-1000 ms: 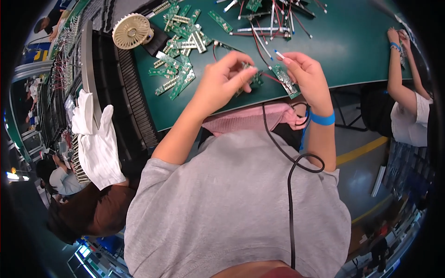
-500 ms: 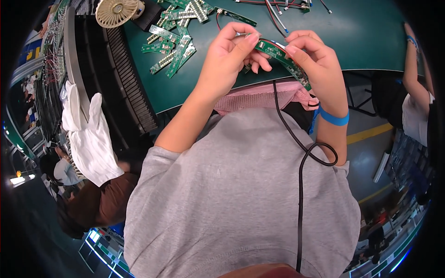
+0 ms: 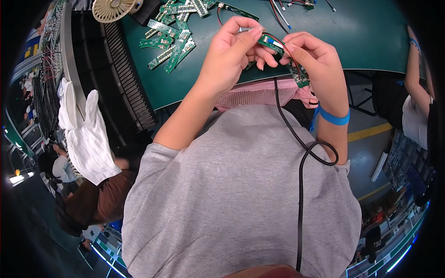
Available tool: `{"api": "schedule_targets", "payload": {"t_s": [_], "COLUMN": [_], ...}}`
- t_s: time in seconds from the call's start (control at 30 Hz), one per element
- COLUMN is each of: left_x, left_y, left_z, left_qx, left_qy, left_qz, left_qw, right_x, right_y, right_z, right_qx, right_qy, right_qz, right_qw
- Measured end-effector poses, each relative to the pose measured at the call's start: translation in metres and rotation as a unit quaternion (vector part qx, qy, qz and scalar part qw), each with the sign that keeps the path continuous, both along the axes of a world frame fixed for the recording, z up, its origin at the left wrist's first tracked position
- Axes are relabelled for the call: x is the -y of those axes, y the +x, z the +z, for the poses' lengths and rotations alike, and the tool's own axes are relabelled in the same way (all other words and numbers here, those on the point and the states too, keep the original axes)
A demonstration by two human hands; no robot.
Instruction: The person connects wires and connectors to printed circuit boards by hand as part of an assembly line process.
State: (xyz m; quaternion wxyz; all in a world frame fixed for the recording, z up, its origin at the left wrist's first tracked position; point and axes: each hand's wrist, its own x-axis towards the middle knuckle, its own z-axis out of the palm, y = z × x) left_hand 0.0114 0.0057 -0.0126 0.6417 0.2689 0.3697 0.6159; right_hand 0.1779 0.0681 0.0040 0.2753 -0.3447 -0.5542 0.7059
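Left hand (image 3: pixel 227 53) pinches one end of a circuit board (image 3: pixel 297 75), upper centre of frame | right hand (image 3: pixel 324 65) grasps it near the middle, by a red wire (image 3: pixel 295 63) | board probably light, stiff, fragile: hold by long edges, no bending or tugging wire | loose boards (image 3: pixel 178 52), upper left, on green table (image 3: pixel 361 41)

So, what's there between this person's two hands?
In the head view, a green circuit board lies between the left hand and right hand, with a white-and-blue strip over it.
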Motion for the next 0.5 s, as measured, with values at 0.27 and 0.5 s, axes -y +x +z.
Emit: {"api": "schedule_targets", "payload": {"t_s": [0.27, 0.5], "left_x": [0.0018, 0.0021], "left_y": [-0.0019, -0.0016], "left_z": [-0.0031, -0.0029], "left_qx": [-0.017, -0.024], "left_qy": [0.011, 0.010], "left_qz": [-0.020, -0.022], "left_qw": [1.000, 0.999], "right_x": [0.0007, 0.0013], "right_y": [-0.0008, -0.0013], "right_z": [-0.0002, 0.0008], "right_qx": [-0.021, -0.023], "right_qy": [-0.021, -0.017], "right_qz": [0.000, -0.001], "right_qw": [1.000, 1.000]}}
